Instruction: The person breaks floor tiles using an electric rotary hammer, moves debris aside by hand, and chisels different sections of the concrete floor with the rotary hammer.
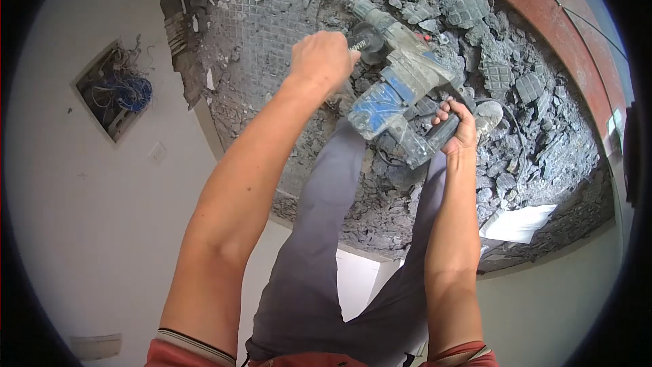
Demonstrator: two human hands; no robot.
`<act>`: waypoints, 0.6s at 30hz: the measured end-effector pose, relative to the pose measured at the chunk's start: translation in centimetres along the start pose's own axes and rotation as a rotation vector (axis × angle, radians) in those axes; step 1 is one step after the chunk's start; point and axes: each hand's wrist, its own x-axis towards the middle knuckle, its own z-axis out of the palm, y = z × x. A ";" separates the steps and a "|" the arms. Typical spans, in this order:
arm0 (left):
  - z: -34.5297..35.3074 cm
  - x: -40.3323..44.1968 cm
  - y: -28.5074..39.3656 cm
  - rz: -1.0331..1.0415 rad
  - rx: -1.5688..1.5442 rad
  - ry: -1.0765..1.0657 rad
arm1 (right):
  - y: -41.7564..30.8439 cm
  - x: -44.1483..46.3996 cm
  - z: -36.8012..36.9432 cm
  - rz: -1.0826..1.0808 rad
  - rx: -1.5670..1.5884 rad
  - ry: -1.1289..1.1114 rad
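A dusty grey and blue demolition hammer [407,71] lies slanted across the view, its chisel end toward the upper left over rubble. My left hand [322,61] is closed around the side handle near the tool's front. My right hand [459,124] wraps round the black rear handle at the lower right of the tool body. Broken grey concrete and tile chunks [499,71] lie around and beyond the tool. The tip of the chisel is hard to make out against the debris.
A white wall [54,197] on the left has an open box with tangled wires [129,92]. A red-brown beam [577,41] borders the rubble at right. A white sheet [519,224] lies on debris. My legs [312,231] stand below the tool.
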 end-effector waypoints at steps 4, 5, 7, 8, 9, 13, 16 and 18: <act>-1.7 1.6 1.2 0.095 0.095 -0.036 | 1.7 -0.2 0.3 0.039 0.063 0.029; -2.1 1.8 0.9 0.087 0.099 -0.035 | 2.2 -0.2 0.2 0.045 0.063 0.024; -2.9 1.2 -1.1 0.100 0.137 -0.053 | 4.7 -1.5 2.0 0.030 0.130 0.058; -3.0 0.2 -2.3 0.133 0.173 -0.062 | 5.8 -2.6 2.2 -0.006 0.071 0.067; -2.8 -0.4 -3.6 0.137 0.172 -0.068 | 6.6 -4.1 3.5 -0.059 0.015 0.086; -3.0 -2.8 -9.3 0.124 -0.035 -0.006 | 8.7 -9.9 10.7 -0.183 -0.077 0.187; -6.5 -9.5 -13.1 0.016 -0.093 0.054 | 10.5 -14.8 14.6 -0.188 -0.225 0.080; -8.7 -17.5 -14.5 -0.106 -0.104 0.069 | 11.8 -16.7 14.6 -0.069 -0.239 -0.101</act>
